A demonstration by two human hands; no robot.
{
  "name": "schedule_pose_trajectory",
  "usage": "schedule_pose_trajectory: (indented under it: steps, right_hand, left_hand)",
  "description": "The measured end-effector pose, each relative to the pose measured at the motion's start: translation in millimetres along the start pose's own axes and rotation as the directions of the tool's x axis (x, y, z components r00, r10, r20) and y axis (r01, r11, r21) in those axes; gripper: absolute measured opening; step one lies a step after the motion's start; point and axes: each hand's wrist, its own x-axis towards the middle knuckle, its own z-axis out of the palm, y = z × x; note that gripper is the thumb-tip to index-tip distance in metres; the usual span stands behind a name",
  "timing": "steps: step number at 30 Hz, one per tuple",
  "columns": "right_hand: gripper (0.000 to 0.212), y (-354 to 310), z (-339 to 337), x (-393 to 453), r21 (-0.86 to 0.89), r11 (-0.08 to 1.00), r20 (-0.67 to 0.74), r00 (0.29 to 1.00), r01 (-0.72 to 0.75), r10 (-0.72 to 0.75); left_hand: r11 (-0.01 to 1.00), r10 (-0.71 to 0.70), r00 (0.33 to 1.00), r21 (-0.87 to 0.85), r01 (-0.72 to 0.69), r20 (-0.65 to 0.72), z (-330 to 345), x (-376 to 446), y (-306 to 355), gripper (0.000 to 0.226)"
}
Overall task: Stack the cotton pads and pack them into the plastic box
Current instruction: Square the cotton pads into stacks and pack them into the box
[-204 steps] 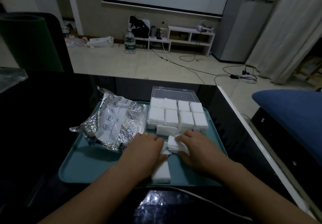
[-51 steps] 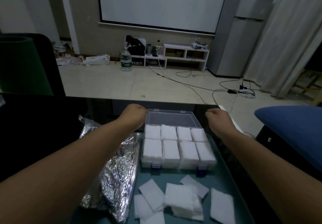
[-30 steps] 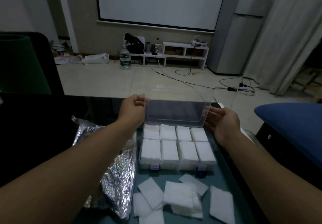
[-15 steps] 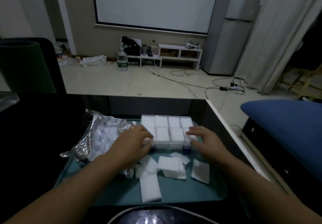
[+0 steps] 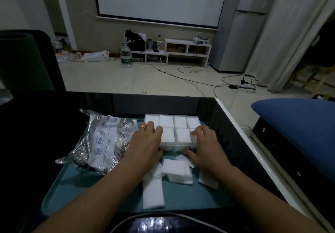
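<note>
Nearest the camera, a glossy dark object [image 5: 154,223] with a pale cord looped over it sits at the bottom edge. Beyond it a teal tray [image 5: 76,183] lies on a black table [image 5: 36,123].

On the tray's near half, loose pads [image 5: 153,192] lie unpacked: one long pad toward the left, a short stack [image 5: 178,171] at centre, and another pad [image 5: 207,180] partly under the right wrist.

Left hand [image 5: 145,145]: palm down over the near-left corner of the box [image 5: 174,133], fingers laid on the lid and bent over it, thumb against the front wall. It grasps that corner. A gold ring [image 5: 142,127] shows on one finger.

Right hand [image 5: 204,145]: fingers curled over the lid at the near-right corner, thumb low at the front wall by the latch. It grasps that corner.

The box stands on the tray's far half, lid down, its compartments filled with white pads in two rows of four.

Left of the box, touching the left hand's side, lies a crumpled foil bag [image 5: 103,140], partly off the tray.

Further off: tiled floor, a water bottle [image 5: 126,55], a low white shelf [image 5: 181,51], cables, a projection screen [image 5: 159,0] on the wall. A blue cushion [image 5: 299,123] is at right.
</note>
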Motion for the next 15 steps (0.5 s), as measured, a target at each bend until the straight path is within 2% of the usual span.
schedule_pose_trajectory:
  steps: [7,11,15]
  right_hand:
    - [0.050,-8,3,4,0.086,0.994,-0.002,0.998,-0.066,0.066]
    - [0.048,-13,2,2,0.111,0.990,-0.003,0.996,-0.092,0.093]
    - [0.051,-15,-6,0,0.052,0.997,0.026,0.998,-0.050,0.049]
  left_hand:
    - [0.982,-0.130,0.987,-0.148,0.115,-0.095,5,-7,11,0.037]
    - [0.994,-0.077,0.992,-0.088,0.068,-0.101,1,-8,14,0.034]
    - [0.997,0.074,0.995,-0.010,-0.075,-0.074,-2,-4,3,0.022]
